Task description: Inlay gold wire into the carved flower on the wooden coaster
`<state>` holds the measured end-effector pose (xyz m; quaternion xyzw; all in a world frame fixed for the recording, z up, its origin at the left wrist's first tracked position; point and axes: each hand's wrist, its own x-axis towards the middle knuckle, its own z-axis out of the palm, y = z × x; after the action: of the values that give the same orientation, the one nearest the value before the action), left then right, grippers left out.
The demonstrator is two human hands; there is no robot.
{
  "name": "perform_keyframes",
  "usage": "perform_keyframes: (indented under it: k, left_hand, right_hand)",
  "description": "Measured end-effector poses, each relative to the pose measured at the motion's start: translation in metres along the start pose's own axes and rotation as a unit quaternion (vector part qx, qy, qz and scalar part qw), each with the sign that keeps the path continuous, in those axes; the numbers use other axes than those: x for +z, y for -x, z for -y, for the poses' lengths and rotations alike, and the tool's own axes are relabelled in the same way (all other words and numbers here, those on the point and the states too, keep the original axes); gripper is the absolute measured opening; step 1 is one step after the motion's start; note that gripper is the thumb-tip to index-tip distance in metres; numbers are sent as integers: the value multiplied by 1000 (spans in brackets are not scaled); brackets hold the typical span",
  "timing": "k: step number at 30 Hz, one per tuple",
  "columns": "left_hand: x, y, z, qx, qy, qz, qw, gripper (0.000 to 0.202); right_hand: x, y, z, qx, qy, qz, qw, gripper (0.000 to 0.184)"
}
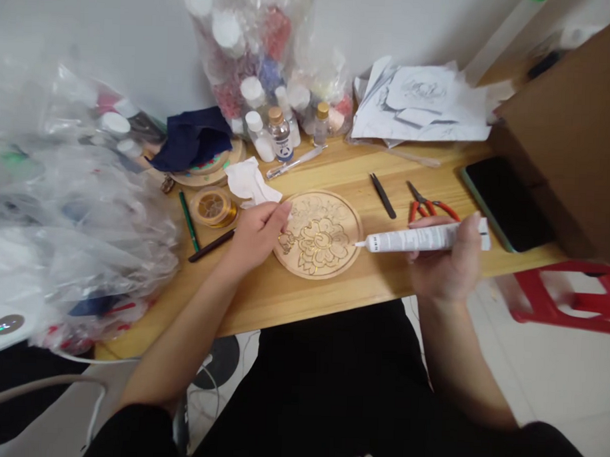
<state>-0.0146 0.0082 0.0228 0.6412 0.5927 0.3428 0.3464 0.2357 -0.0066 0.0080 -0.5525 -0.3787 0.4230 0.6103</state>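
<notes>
A round wooden board (328,266), with a flower design outlined partly in gold lines, lies on the table in front of me. My left hand (259,235) grips its left edge, the thumb resting on the rim and the other fingers curled. In my right hand (446,263) is a white glue tube (409,239), held almost level with fingers wrapped round it. Its thin nozzle points left, over the right part of the board; whether the tip touches the wood I cannot tell.
Behind the board lie black tweezers (383,196), red-handled pliers (426,205) and a white tissue (249,181). A spool of gold wire (213,208) sits left, near a green pencil (188,221). Small bottles (281,134) stand behind. A phone (506,203) and cardboard box (568,138) are right.
</notes>
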Motion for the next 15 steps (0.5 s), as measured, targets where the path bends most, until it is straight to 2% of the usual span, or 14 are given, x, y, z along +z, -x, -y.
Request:
perform_keyframes:
  k: [4, 10, 15]
  left_hand:
    - [2, -7, 15, 30, 1, -35, 999, 46]
    - [4, 0, 21, 116, -73, -40, 990, 47]
    - [6, 0, 24, 156, -89, -54, 982, 44]
  right_hand:
    - [13, -2, -1, -41, 3, -41, 998, 40]
    - [21, -8, -14, -104, 69, -73, 990, 42]
    - [24, -4, -21, -153, 17, -24, 988, 39]
